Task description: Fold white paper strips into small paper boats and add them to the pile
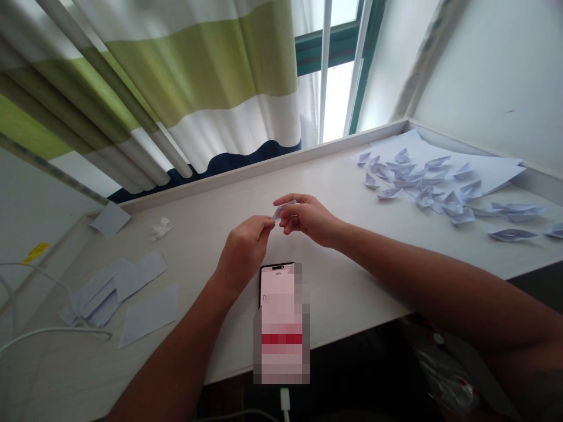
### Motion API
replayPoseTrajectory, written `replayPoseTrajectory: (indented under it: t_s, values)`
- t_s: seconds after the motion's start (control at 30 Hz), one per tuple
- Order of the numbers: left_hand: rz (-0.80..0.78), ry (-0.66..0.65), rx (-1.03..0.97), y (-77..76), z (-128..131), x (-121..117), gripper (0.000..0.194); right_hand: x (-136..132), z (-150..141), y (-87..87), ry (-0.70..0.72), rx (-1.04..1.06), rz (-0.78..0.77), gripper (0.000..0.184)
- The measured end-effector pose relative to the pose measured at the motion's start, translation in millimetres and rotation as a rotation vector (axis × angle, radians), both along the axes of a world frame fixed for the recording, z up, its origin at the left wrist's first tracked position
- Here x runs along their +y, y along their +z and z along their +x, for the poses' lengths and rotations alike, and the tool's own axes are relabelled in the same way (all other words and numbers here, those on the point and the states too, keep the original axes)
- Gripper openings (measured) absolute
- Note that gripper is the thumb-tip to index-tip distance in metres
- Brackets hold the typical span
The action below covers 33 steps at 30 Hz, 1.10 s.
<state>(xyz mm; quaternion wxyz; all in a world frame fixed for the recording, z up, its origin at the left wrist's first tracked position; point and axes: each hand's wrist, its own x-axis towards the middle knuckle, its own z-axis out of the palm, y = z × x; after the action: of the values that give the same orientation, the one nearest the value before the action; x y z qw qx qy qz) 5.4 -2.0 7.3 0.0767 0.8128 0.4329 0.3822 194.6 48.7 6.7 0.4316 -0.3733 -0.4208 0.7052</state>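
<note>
Between my two hands, above the middle of the desk, is a small piece of folded white paper (285,208). My left hand (246,243) pinches its near left end between thumb and fingers. On the other side, my right hand (308,218) grips it with curled fingers, which hide part of the paper. Its exact folded shape is too small to make out. Several folded paper boats (426,196) lie in a loose group at the far right, some of them on white sheets (492,161).
A phone (278,316) with a partly blurred pink screen is near the front edge, a white cable plug (285,400) below it. Loose paper pieces (147,313), a crumpled tissue (161,229) and a white cable (57,331) lie at left. Behind the desk hangs a striped curtain (211,64).
</note>
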Motion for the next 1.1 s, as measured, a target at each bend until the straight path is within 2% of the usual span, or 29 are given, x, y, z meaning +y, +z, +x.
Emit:
replayPoseTrajectory:
  t_s: [0.13,0.27,0.37,0.47,0.57,0.63,0.73,0.9,0.97,1.1]
  values:
    - [-0.049,0.033,-0.058,-2.5,1,2,0.013,-2,-2,1.8,-0.007,-0.013,-0.022,0.032]
    - [-0.007,0.089,-0.072,-5.4,1,4,0.014,-3,-4,2.5,-0.026,-0.05,-0.016,0.025]
    - [0.05,0.125,-0.045,-7.2,0,7,0.015,-4,-5,-0.8,-0.036,-0.168,0.076,0.015]
    - [0.053,0.173,-0.036,-7.1,-4,10,0.013,-4,-4,-5.5,-0.102,-0.339,0.351,0.013]
    - [0.027,0.208,-0.044,-4.8,-9,11,0.011,0,3,-8.1,-0.187,-0.457,0.77,0.023]
    - [0.019,0.215,-0.05,-2.7,-13,12,0.01,6,11,-8.6,-0.139,-0.528,1.032,0.019]
    - [0.018,0.216,-0.073,0.0,-16,11,0.01,18,21,-9.6,-0.063,-0.618,1.224,0.011]
    - [-0.118,0.238,-0.197,1.8,-17,13,0.007,25,28,-11.4,-0.01,-0.699,1.313,0.012]
    - [-0.152,0.235,-0.232,1.4,-17,14,0.007,23,27,-11.5,-0.035,-0.717,1.284,0.012]
    - [-0.114,0.178,-0.211,-0.9,-20,17,0.008,19,23,-11.4,-0.057,-0.703,1.211,0.013]
